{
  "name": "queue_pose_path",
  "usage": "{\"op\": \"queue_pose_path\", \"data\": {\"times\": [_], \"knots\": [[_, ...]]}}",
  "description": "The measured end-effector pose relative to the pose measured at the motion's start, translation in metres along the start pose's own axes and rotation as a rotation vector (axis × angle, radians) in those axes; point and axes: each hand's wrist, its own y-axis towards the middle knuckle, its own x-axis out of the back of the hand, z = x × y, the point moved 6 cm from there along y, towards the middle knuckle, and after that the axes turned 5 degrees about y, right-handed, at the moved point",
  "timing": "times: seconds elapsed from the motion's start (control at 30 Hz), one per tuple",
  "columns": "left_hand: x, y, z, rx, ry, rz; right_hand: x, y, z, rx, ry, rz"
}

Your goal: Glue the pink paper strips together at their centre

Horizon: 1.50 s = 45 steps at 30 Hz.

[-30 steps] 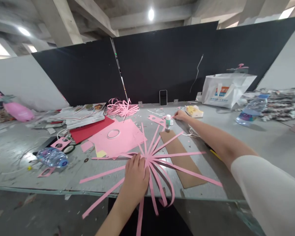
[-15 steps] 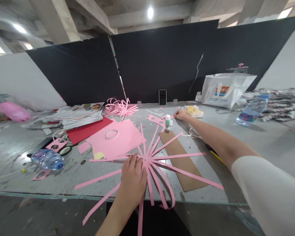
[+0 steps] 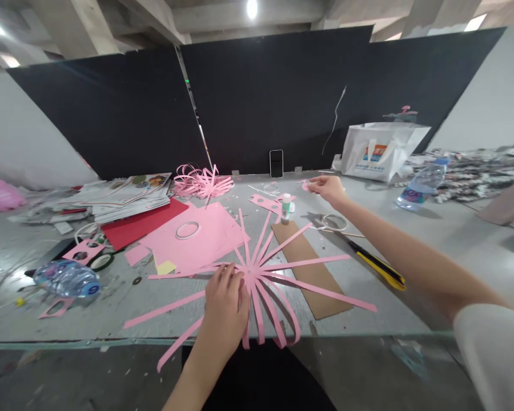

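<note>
Pink paper strips fan out like a star from a joined centre at the table's front edge. My left hand lies flat over the strips just left of that centre, fingers stretched out and open. Farther back on the right, my right hand is closed in a pinch on a small pink paper piece, held at the fingertips. A glue stick stands uncapped left of this hand, its white cap beside it. Under some right-hand strips lies a brown cardboard strip.
Pink sheets with a ring on top lie left of the strips. A yellow cutter knife lies below my right forearm. Bottles, a white bag, a phone and curled pink strips stand or lie around.
My right hand has moved up and right from beside the glue stick with the small pink piece. My left hand stays on the strips. The view has shifted slightly.
</note>
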Motion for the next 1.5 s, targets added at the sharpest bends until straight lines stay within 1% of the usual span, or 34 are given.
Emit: {"op": "queue_pose_path", "data": {"times": [0.03, 0.1, 0.2, 0.3, 0.4, 0.5, 0.6, 0.67, 0.73, 0.8, 0.9, 1.13, 1.23, 1.33, 1.5], "knots": [[0.002, -0.002, 0.000, -0.002, -0.006, -0.003, 0.001, -0.011, 0.007, 0.015, 0.151, 0.022], [0.006, -0.007, -0.001, -0.002, -0.019, -0.009, 0.000, -0.037, 0.025, 0.053, 0.402, 0.113], [0.014, -0.010, -0.004, 0.007, -0.042, -0.028, -0.007, -0.078, 0.054, 0.050, 0.574, 0.251], [0.024, -0.010, -0.009, 0.012, -0.079, -0.058, -0.023, -0.117, 0.083, 0.048, 0.591, 0.394], [0.031, -0.006, -0.016, 0.010, -0.129, -0.059, -0.053, -0.153, 0.104, 0.096, 0.481, 0.600], [0.030, -0.005, -0.022, -0.004, -0.115, -0.018, -0.087, -0.184, 0.108, 0.128, 0.451, 0.768], [0.021, -0.008, -0.027, -0.055, -0.048, 0.071, -0.108, -0.203, 0.103, 0.150, 0.500, 0.819], [0.012, -0.013, -0.029, -0.089, -0.007, 0.139, -0.114, -0.209, 0.097, 0.170, 0.488, 0.817], [0.006, -0.018, -0.031, -0.099, 0.014, 0.177, -0.116, -0.214, 0.093, 0.211, 0.430, 0.830], [0.004, -0.022, -0.030, -0.074, 0.018, 0.171, -0.116, -0.216, 0.091, 0.234, 0.381, 0.869], [0.002, -0.025, -0.030, -0.041, 0.015, 0.149, -0.117, -0.219, 0.089, 0.214, 0.366, 0.908], [0.002, -0.028, -0.035, -0.041, 0.020, 0.173, -0.119, -0.228, 0.095, 0.254, 0.380, 0.907], [0.005, -0.026, -0.037, -0.034, 0.013, 0.183, -0.121, -0.226, 0.095, 0.267, 0.375, 0.880], [0.007, -0.024, -0.038, -0.040, 0.004, 0.181, -0.131, -0.220, 0.094, 0.259, 0.375, 0.890], [0.010, -0.021, -0.037, -0.016, -0.021, 0.147, -0.157, -0.219, 0.095, 0.216, 0.350, 0.986]]}}
